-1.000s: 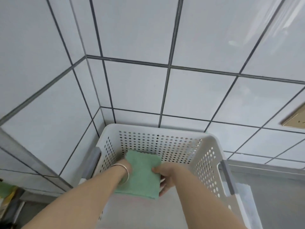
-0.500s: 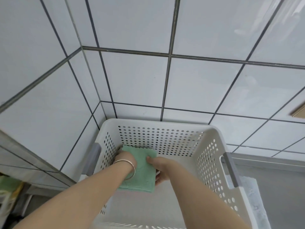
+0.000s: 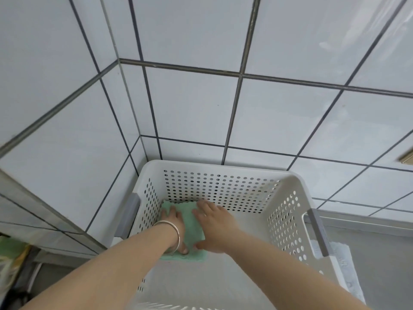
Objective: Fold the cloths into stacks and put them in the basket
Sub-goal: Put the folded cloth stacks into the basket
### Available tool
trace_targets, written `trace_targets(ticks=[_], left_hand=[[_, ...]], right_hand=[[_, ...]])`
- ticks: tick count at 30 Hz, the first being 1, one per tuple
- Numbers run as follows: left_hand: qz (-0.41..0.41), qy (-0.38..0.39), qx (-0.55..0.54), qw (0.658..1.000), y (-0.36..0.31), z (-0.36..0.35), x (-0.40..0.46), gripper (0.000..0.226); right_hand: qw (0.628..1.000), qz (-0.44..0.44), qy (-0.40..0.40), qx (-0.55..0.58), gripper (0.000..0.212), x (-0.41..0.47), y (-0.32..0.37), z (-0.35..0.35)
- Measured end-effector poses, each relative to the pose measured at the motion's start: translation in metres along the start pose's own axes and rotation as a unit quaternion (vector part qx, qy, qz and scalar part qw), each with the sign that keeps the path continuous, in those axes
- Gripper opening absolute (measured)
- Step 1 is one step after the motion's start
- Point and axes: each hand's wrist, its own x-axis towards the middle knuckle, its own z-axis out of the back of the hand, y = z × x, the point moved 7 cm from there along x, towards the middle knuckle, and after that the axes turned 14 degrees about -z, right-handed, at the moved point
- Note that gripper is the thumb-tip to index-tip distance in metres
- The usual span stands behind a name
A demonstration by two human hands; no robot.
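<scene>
Presently, items in view:

Basket: white plastic, perforated walls, grey handle on the left and right sides. Stands in the corner of two tiled walls, its far rim close against the tiles.

Folded cloths: green, a small squared stack, lying flat on the basket floor in the far left corner, its far edge against the perforated back wall and its left edge beside the left wall. A thin pinkish edge shows under the near side; whether it is a separate cloth cannot be told.

Left hand: inside the basket, palm down on the left part of the stack, fingers extended toward the far wall, thumb on the near edge. Grip apart, pressing flat, nothing enclosed. A silver bangle sits at the wrist.

Right hand: inside the basket, palm down on the right edge of the stack, fingers spread and straight. Grip apart, resting on the cloth.

Worktop: grey, right of the basket, with a pale cloth lying just beside the basket's right wall.
</scene>
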Motion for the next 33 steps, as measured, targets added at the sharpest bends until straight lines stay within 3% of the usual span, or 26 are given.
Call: trace_targets(ticks=[5, 8, 11, 13, 16, 19, 21, 23, 25, 27, 29, 31, 33], left_hand=[[0.021, 0.003, -0.015, 1.0, 0.003, -0.01, 0.009, 0.119], [0.029, 0.015, -0.018, 0.999, 0.005, -0.007, 0.005, 0.117], [0.0, -0.009, 0.012, 1.0, -0.01, 0.025, -0.012, 0.09], [-0.038, -0.07, 0.032, 0.996, -0.03, 0.062, -0.026, 0.06], [-0.098, -0.19, 0.038, 0.976, -0.078, 0.114, -0.061, 0.04], [-0.173, -0.324, 0.023, 0.93, -0.156, 0.146, -0.116, 0.029], [-0.258, -0.423, -0.059, 0.867, -0.212, 0.152, -0.157, 0.025], [-0.345, -0.48, -0.153, 0.792, -0.264, 0.143, -0.191, 0.028], [-0.399, -0.466, -0.239, 0.753, -0.31, 0.118, -0.199, 0.034], [-0.403, -0.414, -0.342, 0.742, -0.347, 0.086, -0.183, 0.036], [-0.354, -0.354, -0.41, 0.762, -0.369, 0.049, -0.15, 0.044], [-0.273, -0.299, -0.393, 0.825, -0.373, 0.014, -0.111, 0.083], [-0.187, -0.28, -0.329, 0.882, -0.364, -0.008, -0.077, 0.097]], right_hand=[[0.993, -0.054, 0.101, -0.011, 0.098, 0.014, -0.019, -0.046], [0.993, -0.056, 0.107, -0.014, 0.096, 0.017, -0.018, -0.046], [0.995, -0.064, 0.077, -0.005, 0.084, 0.016, -0.022, -0.013], [0.996, -0.07, 0.043, 0.023, 0.065, 0.005, -0.026, 0.027], [0.993, -0.093, -0.029, 0.071, 0.04, -0.034, -0.054, 0.086], [0.959, -0.187, -0.135, 0.162, 0.029, -0.102, -0.122, 0.117], [0.909, -0.27, -0.209, 0.241, 0.024, -0.153, -0.173, 0.119], [0.847, -0.344, -0.229, 0.334, 0.019, -0.196, -0.216, 0.102], [0.818, -0.4, -0.194, 0.366, 0.013, -0.218, -0.249, 0.072], [0.799, -0.448, -0.139, 0.376, 0.009, -0.23, -0.279, 0.032], [0.768, -0.482, -0.084, 0.413, 0.011, -0.235, -0.299, -0.011], [0.764, -0.489, -0.023, 0.42, 0.015, -0.232, -0.304, -0.052], [0.761, -0.491, 0.024, 0.423, 0.022, -0.225, -0.3, -0.084]])
